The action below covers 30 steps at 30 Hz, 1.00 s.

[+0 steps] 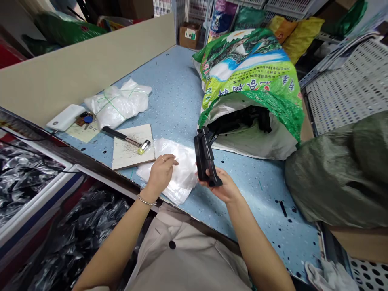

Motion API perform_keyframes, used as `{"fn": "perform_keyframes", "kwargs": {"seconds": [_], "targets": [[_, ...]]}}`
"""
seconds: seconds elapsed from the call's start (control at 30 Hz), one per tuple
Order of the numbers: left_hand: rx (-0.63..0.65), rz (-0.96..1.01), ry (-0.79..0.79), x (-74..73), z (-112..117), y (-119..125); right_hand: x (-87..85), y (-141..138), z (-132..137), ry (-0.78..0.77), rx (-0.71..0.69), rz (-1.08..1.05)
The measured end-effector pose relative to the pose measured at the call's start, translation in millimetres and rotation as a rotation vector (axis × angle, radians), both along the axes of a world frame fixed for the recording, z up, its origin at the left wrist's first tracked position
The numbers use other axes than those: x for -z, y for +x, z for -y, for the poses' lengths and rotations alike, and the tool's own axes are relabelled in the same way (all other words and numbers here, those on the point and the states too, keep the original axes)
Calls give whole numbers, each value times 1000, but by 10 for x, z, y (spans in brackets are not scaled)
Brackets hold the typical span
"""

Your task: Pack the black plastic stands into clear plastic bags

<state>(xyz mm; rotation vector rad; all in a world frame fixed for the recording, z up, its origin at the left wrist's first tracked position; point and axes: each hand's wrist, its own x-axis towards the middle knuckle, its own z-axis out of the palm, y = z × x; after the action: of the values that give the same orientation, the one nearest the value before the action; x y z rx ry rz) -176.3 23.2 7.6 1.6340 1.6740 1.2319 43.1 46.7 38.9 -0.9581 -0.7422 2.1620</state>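
My right hand (pixel 222 186) is wrapped around a long black plastic part (pixel 206 155), lifted above the blue table with its far end near the mouth of a green woven sack (pixel 251 76). More black parts (pixel 242 119) lie inside the sack. Under my left hand (pixel 163 169) is a stack of clear plastic bags (pixel 177 184). Its fingers are bent and close together at the top bag, though the exact pinch is hard to see. Left of the bags, a small hammer (pixel 127 138) rests on a pale square board (pixel 121 155).
A tied bundle of clear bags (pixel 117 101), a white device (pixel 66 117) and a paper note (pixel 80 131) lie along the low partition (pixel 100 56). A dark green sack (pixel 339 173) bulges at the right. Bins of black bagged items (pixel 81 234) stand below left.
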Motion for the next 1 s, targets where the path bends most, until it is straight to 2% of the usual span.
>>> {"fn": "perform_keyframes", "kwargs": {"seconds": [0.07, 0.13, 0.2, 0.27, 0.43, 0.5, 0.6, 0.63, 0.7, 0.8, 0.93, 1.0], "targets": [[69, -215, 7, 32, -14, -64, -12, 60, 101, -81, -178, -29], [68, -252, -36, 49, -24, -113, 56, 86, 194, -179, -247, 5], [48, -215, -60, 32, 4, -117, 168, 87, 253, -253, -227, 44], [79, -206, -35, -23, 89, -60, 273, 73, 270, -294, -205, 30], [389, -229, 118, -222, 417, 186, 355, 10, 236, -389, -227, -165], [338, -181, 140, -261, 491, 181, 340, -9, 241, -422, -202, -269], [75, -161, 150, -253, 501, 32, 319, 8, 282, -474, -144, -417], [23, -190, 150, -240, 486, -27, 318, 27, 302, -486, -127, -448], [4, -282, 134, -206, 447, -115, 322, 82, 351, -476, -114, -473], [14, -374, 82, -162, 391, -129, 334, 190, 450, -408, -169, -458], [-65, -318, 100, -132, 365, -44, 338, 349, 580, -275, -171, -406], [-40, -303, 113, -114, 370, -16, 343, 416, 615, -243, -140, -371]]}}
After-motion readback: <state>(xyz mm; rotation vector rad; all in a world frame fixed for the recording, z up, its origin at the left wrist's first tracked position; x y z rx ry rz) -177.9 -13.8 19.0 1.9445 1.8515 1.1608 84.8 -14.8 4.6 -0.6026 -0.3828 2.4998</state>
